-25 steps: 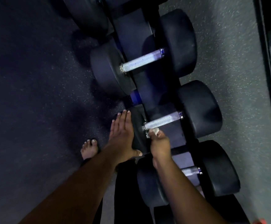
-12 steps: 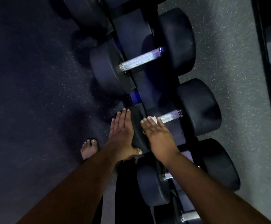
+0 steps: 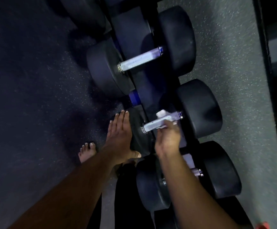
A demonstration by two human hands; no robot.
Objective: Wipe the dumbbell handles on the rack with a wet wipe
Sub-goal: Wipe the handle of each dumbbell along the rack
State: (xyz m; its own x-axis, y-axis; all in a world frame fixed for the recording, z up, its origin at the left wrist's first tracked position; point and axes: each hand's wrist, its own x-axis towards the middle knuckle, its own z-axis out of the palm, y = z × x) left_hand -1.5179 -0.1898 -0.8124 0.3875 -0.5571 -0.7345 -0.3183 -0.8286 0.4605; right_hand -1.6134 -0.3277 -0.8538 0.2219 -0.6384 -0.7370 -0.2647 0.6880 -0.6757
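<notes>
Under both hands stands the dumbbell rack point(image 3: 135, 25), its middle dumbbell point(image 3: 198, 108) steadied by the left hand point(image 3: 119, 134), fingers straight and flat against the near head. Beyond the right hand point(image 3: 166, 139) lies the knurled handle point(image 3: 156, 123), the grip curled around the wet wipe point(image 3: 161, 114) pressed there. That wipe, bunched small, could slip off at the collar, I judge, leaving the handle's far end unwiped.
</notes>
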